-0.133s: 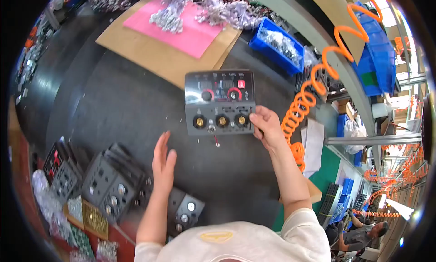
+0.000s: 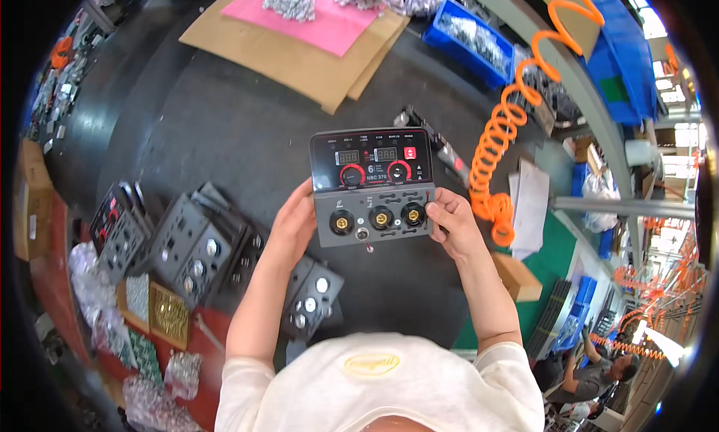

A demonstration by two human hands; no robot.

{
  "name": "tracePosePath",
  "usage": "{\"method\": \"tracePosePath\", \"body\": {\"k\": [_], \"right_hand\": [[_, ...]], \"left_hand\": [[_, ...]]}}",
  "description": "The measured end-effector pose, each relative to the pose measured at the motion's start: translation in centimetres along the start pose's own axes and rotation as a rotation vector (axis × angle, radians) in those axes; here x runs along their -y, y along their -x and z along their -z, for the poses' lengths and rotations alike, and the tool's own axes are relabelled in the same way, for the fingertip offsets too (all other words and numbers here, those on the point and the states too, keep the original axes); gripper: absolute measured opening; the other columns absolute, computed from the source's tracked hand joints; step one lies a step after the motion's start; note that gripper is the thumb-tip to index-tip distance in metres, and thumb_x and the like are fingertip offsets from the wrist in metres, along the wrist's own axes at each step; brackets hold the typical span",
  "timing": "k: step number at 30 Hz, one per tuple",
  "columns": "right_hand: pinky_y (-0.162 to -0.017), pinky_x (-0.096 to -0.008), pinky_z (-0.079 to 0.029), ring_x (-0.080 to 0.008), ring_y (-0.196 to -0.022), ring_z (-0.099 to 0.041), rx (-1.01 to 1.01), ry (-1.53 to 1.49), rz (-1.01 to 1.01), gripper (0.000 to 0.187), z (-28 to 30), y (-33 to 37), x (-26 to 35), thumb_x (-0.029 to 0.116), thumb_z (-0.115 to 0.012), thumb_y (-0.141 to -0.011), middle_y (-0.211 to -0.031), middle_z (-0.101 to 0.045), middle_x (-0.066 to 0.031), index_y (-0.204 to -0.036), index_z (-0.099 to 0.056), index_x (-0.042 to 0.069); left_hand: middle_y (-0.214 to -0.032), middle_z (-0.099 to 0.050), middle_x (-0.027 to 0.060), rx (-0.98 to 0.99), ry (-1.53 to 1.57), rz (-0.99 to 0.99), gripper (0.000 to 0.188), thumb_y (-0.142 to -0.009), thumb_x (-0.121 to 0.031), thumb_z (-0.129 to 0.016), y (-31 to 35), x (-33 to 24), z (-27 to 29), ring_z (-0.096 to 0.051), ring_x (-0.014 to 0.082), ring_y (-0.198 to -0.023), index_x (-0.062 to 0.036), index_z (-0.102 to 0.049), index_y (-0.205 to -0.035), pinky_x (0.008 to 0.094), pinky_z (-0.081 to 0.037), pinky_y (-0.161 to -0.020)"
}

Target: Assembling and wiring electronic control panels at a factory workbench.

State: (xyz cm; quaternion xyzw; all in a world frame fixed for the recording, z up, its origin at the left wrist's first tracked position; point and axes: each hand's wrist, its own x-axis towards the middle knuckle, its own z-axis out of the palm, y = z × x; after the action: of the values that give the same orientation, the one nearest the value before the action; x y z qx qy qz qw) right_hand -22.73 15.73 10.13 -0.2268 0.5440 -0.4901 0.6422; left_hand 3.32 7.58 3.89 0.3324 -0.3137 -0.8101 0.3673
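A control front panel (image 2: 373, 188) is held up over the dark table, with two small displays, two red-ringed knobs and a lower row of three round sockets with brass centres. My right hand (image 2: 453, 222) grips its lower right edge, thumb on the front. At the lower left edge, my left hand (image 2: 294, 222) is closed on the panel too, its fingertips partly hidden behind it. Beyond the panel's upper right lies a long black tool (image 2: 434, 136), partly covered by the panel.
More grey panels (image 2: 198, 245) stand stacked at the left, with another group of panels (image 2: 313, 297) beside my left forearm. Brown cardboard (image 2: 299, 65) with a pink sheet lies at the far side. A blue bin (image 2: 472, 42) and an orange coiled hose (image 2: 498, 151) are at the right.
My left hand has risen from beside the panel and taken hold of its left edge. The panel now shows slightly lower and further right; the whole view has shifted.
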Motion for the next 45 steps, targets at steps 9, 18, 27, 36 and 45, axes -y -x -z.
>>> {"method": "tracePosePath", "body": {"k": [9,18,27,36,45], "right_hand": [[-0.052,-0.024,-0.042,-0.0072,-0.061,-0.05,-0.339,0.581,0.29,0.025,0.4,15.1,-3.1,0.018,-0.063,-0.088,-0.089,-0.064,-0.003,-0.106,-0.058,0.002],[-0.051,-0.0302,-0.045,-0.0205,-0.061,-0.058,-0.347,1.346,0.697,0.019,-1.7,19.7,-5.2,0.013,-0.073,-0.075,-0.081,-0.057,-0.006,-0.084,-0.058,0.004],[-0.055,-0.0317,-0.046,-0.0234,-0.064,-0.059,-0.268,1.454,0.831,0.013,-1.0,22.0,-6.9,0.007,-0.069,-0.076,-0.08,-0.056,-0.0065,-0.081,-0.058,0.003],[-0.057,-0.0325,-0.047,-0.025,-0.067,-0.059,-0.226,1.492,0.785,0.012,0.6,23.9,-8.0,0.008,-0.066,-0.078,-0.082,-0.056,-0.0079,-0.085,-0.059,0.003],[-0.055,-0.0288,-0.043,-0.0152,-0.062,-0.054,-0.297,0.995,0.311,0.017,2.1,26.6,-6.6,0.015,-0.071,-0.077,-0.073,-0.053,-0.0061,-0.079,-0.061,0.003]], "left_hand": [[-0.106,-0.063,0.0114,0.009,0.357,0.267,0.033,-0.088,-0.021,-0.061,13.0,4.9,-7.4,-0.063,0.0201,-0.096,-0.0023,-0.054,-0.114,0.0349,-0.054,-0.081],[-0.11,-0.059,0.0111,-0.006,0.232,0.309,0.038,-0.089,-0.019,-0.06,19.9,8.2,-10.7,-0.061,0.0186,-0.097,-0.0029,-0.048,-0.12,0.0339,-0.053,-0.082],[-0.105,-0.061,0.0105,0.006,0.227,0.322,0.031,-0.088,-0.016,-0.061,22.3,9.5,-11.2,-0.062,0.0172,-0.093,-0.0024,-0.052,-0.115,0.0331,-0.054,-0.078],[-0.106,-0.06,0.0124,0.004,0.164,0.395,0.034,-0.088,-0.017,-0.061,23.3,10.7,-12.3,-0.063,0.0182,-0.093,-0.0007,-0.05,-0.115,0.034,-0.055,-0.079],[-0.107,-0.061,0.0127,0.026,0.208,0.448,0.033,-0.089,-0.017,-0.06,24.1,11.5,-12.6,-0.063,0.0192,-0.095,-0.0006,-0.05,-0.116,0.0336,-0.055,-0.079]]}}
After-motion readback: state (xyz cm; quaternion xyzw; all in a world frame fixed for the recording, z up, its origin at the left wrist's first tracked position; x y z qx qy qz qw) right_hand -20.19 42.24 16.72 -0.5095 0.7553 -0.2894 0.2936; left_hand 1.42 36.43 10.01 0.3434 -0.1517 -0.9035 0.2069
